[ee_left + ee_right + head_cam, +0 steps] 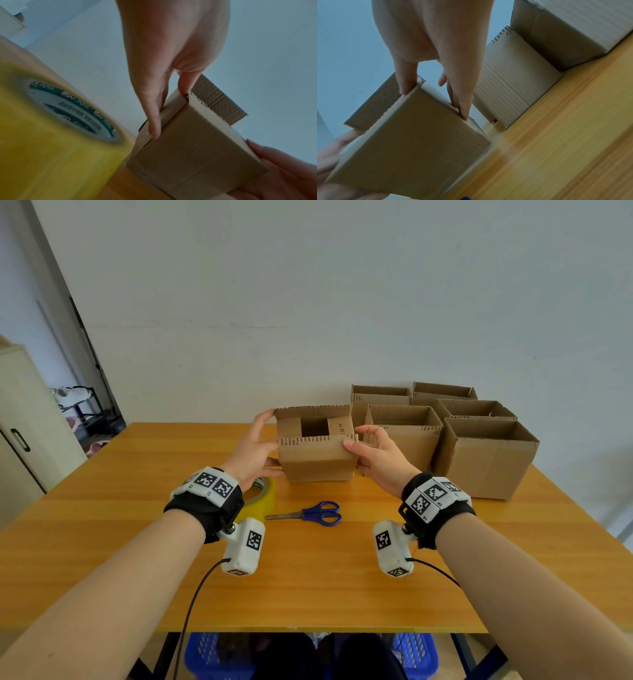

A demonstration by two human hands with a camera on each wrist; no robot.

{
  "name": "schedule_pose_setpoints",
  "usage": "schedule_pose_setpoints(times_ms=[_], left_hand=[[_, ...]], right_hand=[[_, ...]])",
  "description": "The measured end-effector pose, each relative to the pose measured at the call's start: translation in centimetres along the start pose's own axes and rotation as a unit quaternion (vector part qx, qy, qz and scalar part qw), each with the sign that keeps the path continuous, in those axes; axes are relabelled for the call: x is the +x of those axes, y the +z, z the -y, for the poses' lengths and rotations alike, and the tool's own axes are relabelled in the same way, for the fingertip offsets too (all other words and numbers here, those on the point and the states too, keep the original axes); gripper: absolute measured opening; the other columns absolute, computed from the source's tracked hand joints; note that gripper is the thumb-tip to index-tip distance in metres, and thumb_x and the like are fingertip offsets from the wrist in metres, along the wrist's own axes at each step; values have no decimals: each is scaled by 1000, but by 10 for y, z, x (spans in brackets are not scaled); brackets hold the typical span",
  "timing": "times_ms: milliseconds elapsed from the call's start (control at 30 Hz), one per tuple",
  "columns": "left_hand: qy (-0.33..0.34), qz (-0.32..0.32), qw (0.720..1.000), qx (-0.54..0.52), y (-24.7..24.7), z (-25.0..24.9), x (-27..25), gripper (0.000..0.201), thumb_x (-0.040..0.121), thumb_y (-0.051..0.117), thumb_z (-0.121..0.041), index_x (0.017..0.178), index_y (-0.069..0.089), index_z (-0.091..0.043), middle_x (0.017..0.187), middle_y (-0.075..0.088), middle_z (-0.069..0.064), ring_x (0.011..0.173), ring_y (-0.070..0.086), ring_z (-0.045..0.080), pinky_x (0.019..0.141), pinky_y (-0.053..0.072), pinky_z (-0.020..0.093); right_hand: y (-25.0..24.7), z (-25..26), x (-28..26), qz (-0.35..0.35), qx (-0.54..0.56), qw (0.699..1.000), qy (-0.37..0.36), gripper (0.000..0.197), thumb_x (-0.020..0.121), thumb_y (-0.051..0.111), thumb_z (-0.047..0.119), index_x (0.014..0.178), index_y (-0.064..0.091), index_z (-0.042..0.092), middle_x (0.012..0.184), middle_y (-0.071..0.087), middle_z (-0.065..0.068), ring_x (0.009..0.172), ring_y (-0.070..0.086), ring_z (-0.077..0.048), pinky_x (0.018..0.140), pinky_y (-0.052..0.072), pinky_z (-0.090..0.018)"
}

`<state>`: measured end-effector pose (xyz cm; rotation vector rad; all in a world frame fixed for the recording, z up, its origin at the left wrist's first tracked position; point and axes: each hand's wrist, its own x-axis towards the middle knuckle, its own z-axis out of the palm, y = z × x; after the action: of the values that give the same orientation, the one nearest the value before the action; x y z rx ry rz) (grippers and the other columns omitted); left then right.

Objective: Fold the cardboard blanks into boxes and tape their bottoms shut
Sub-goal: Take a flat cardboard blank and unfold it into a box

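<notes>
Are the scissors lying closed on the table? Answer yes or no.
Yes, the scissors lie on the table with blades together.

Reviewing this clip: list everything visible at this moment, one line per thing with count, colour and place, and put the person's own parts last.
held box: one, brown cardboard, mid-table between both hands, top flaps partly folded in
finished boxes: five, brown, open-topped, clustered at the table's far right by the wall
tape roll: one, yellowish with a white and green core, on the table under the left wrist
scissors: one pair, blue handles, lying flat in front of the held box
table: one, orange wood
crates: blue plastic, under the table
cabinet: one, cream, far left
left hand: grips the box's left side
right hand: grips its right side
</notes>
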<state>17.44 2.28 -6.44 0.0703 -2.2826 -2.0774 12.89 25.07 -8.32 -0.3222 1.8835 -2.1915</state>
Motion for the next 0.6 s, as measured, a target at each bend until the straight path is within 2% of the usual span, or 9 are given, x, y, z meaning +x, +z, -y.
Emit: schedule_pose_setpoints(times_ms=[100, 233, 333, 433, 500, 533, 600], left_hand=[[5, 10, 1000, -2, 0, -1, -1, 46, 100, 43, -11, 129, 36, -45, 109, 65, 10, 93, 67, 34, 82, 54, 53], [2, 22, 1000, -7, -3, -1, 0, 40, 102, 34, -13, 119, 54, -43, 125, 57, 10, 96, 66, 38, 81, 55, 51], [11, 52, 998, 25, -1, -2, 1, 36, 102, 32, -21, 119, 60, -37, 134, 51, 5, 108, 60, 33, 89, 52, 52], [34, 69, 993, 93, 4, -3, 1, 32, 96, 49, -33, 127, 55, -38, 141, 43, -4, 123, 48, 22, 95, 49, 50], [67, 69, 984, 152, 4, 0, 4, 48, 86, 64, -34, 132, 50, -40, 146, 37, -7, 132, 36, 14, 98, 47, 51], [87, 67, 977, 184, 4, 2, 5, 57, 81, 70, -33, 133, 48, -41, 147, 36, -7, 135, 35, 17, 100, 46, 51], [112, 63, 965, 228, 4, 5, 8, 67, 76, 76, -31, 134, 46, -44, 146, 39, -7, 131, 41, 36, 102, 43, 53]], right_hand=[[2, -1, 1, 4, -30, 999, -11, 60, 90, 62, 12, 139, 31, 29, 124, 58, -9, 107, 59, -23, 75, 51, -27], [0, 0, 2, 12, -48, 999, -17, 60, 92, 60, 13, 137, 35, 43, 126, 57, -7, 112, 58, -27, 81, 52, -33], [2, 5, 0, 7, -58, 998, -15, 53, 93, 57, 13, 133, 39, 43, 122, 59, -6, 109, 60, -29, 76, 53, -33], [3, 10, -2, -2, -84, 996, -12, 53, 94, 57, 16, 137, 36, 38, 118, 60, -6, 107, 61, -30, 78, 55, -36], [2, 13, -3, -12, -106, 994, -8, 53, 94, 58, 19, 138, 35, 37, 120, 59, -7, 107, 61, -30, 83, 55, -40], [2, 15, -4, -17, -121, 993, -7, 52, 94, 58, 21, 138, 35, 37, 123, 58, -8, 107, 61, -29, 84, 55, -40], [4, 19, -4, -26, -152, 988, -8, 52, 94, 58, 25, 139, 34, 36, 127, 56, -8, 106, 61, -28, 83, 55, -39]])
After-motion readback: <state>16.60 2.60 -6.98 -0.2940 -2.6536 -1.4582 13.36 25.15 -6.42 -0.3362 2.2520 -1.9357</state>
